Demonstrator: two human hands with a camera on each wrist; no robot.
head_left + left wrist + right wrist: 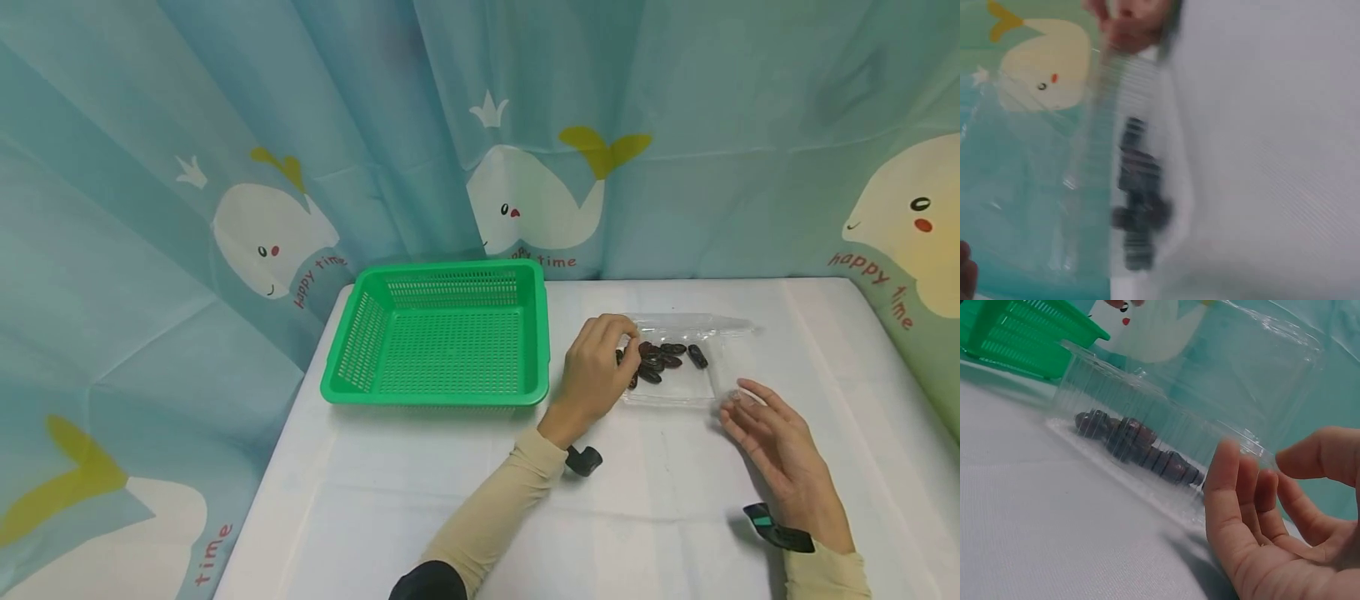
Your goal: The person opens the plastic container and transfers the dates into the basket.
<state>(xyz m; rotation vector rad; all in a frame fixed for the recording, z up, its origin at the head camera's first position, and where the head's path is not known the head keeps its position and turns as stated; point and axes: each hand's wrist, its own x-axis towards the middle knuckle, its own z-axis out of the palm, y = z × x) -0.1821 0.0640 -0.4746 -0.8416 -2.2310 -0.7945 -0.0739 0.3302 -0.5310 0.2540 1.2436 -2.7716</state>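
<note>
A clear plastic box [675, 393] holds several dark brown dates [652, 358], piled mostly toward its left end. Its clear lid [1247, 356] stands raised at the back. My left hand [596, 367] hovers at the box's left end, fingers bent and thumb near the forefinger; whether something lies between them is hidden. Only its fingertips [967, 272] show in the left wrist view. At the front right corner, my right hand [783, 454] holds the rim between thumb and fingers, as the right wrist view shows with the thumb [1316, 453] at the edge.
Left of the box stands a green plastic basket [435, 397] with slotted walls and nothing inside. A white cloth [660, 517] covers the table. Behind it hangs a blue-green curtain [697, 208] with whale prints.
</note>
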